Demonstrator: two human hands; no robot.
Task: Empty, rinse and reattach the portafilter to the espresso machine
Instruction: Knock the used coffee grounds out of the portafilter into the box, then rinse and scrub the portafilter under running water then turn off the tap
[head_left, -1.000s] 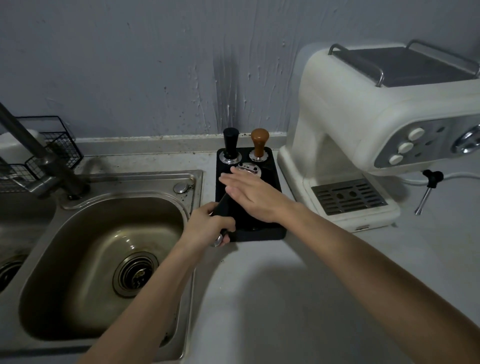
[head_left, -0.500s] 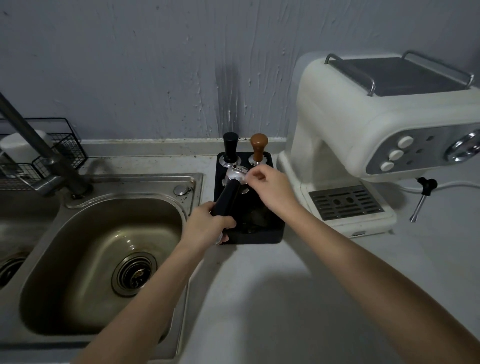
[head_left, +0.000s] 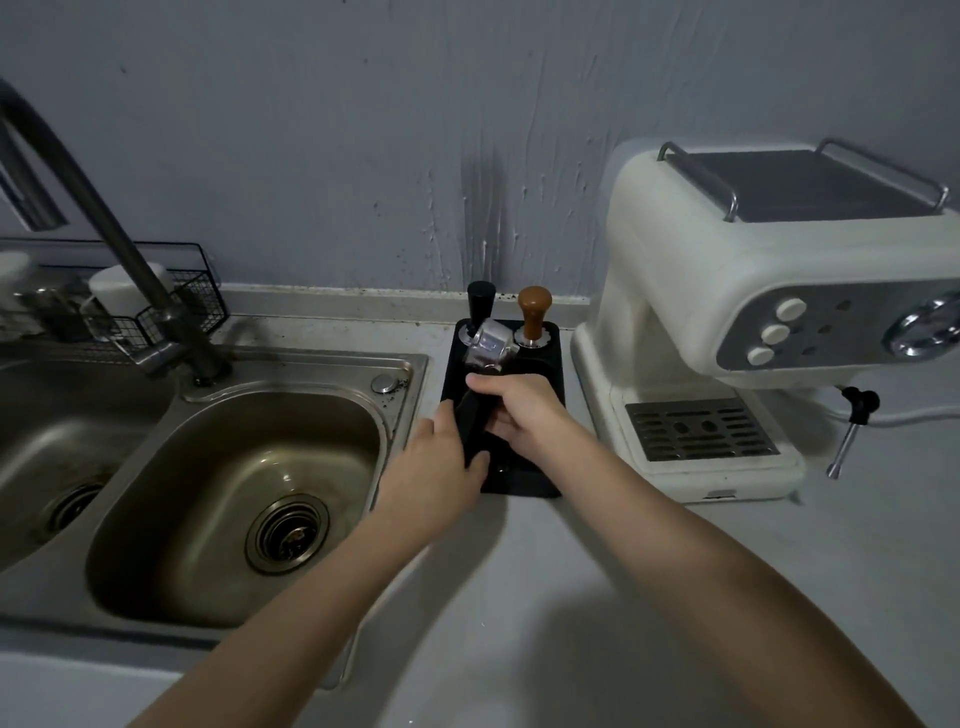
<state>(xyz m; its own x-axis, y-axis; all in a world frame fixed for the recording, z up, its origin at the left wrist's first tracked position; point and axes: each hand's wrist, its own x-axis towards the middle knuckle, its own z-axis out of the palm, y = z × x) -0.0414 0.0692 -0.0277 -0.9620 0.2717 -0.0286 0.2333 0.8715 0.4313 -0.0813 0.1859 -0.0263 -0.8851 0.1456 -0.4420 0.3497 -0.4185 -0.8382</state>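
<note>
Both hands are on the portafilter (head_left: 480, 374), held over the black mat (head_left: 545, 364) that lies on the counter between the sink (head_left: 234, 499) and the espresso machine (head_left: 737, 322). Right hand (head_left: 524, 415): fingers curled round the upper part of the black handle, just below the metal head, thumb across the top. Left hand (head_left: 441, 462): wrapped round the lower end of the handle, thumb on the near side. Handle runs from lower left up toward the back wall; the metal head is blurred, tilted, and overlaps the base of the black tamper (head_left: 480, 306). Whether head and tamper touch: cannot tell. Brown-handled tamper (head_left: 534, 314) stands upright at the mat's back right corner. Machine sits just right of the mat, drip tray (head_left: 701, 431) facing front. Faucet (head_left: 119, 244) rises behind the sink; wire basket (head_left: 192, 306) stands at the back left.
</note>
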